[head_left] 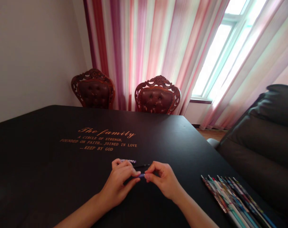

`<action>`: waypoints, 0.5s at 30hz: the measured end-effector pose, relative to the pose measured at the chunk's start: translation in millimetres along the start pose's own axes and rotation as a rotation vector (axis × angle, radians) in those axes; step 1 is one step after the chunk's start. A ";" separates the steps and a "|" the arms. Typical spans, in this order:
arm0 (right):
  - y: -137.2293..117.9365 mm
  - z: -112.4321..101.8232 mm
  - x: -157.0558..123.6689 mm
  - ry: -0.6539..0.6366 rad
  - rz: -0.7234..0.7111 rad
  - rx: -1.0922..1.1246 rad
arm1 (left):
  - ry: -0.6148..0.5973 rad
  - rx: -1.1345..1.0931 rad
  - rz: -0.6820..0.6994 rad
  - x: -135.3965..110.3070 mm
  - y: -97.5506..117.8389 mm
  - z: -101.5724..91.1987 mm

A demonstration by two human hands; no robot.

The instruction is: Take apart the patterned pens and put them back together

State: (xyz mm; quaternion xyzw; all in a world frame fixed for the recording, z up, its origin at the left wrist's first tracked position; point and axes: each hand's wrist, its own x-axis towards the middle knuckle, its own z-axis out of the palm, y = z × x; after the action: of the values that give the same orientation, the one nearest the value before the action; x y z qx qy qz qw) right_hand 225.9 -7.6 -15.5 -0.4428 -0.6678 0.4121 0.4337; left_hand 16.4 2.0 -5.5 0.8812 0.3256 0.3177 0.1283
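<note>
Both of my hands meet above the near middle of a black table (pixel 51 164). My left hand (pixel 119 185) and my right hand (pixel 161 179) each pinch one end of a small blue pen part (pixel 141 175), with fingers curled closed. Just beyond my fingers lie a patterned pen barrel (pixel 128 161) and a thin dark refill (pixel 142 165) on the table top.
A row of several patterned pens (pixel 231 199) lies at the table's near right edge. Gold lettering (pixel 103 139) is printed mid-table. Two carved red chairs (pixel 156 95) stand at the far side, a dark sofa (pixel 264 139) at right, striped curtains behind.
</note>
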 end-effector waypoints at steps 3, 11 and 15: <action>3.4 -13.9 2.2 0.007 -0.001 0.018 | 0.031 0.003 -0.018 -3.0 -8.7 -0.6; 27.9 -97.3 6.2 0.370 0.049 0.083 | 0.206 0.080 -0.198 -4.6 -38.2 -4.0; 27.1 -73.1 7.4 0.147 0.068 -0.053 | 0.034 0.084 -0.110 -0.1 -25.3 3.7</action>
State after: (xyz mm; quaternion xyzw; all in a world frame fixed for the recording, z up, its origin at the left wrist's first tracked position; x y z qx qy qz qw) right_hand 299.6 18.9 -18.4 -0.5055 -0.6296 0.3752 0.4553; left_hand 6.3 21.0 -19.3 0.8611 0.3886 0.3113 0.1028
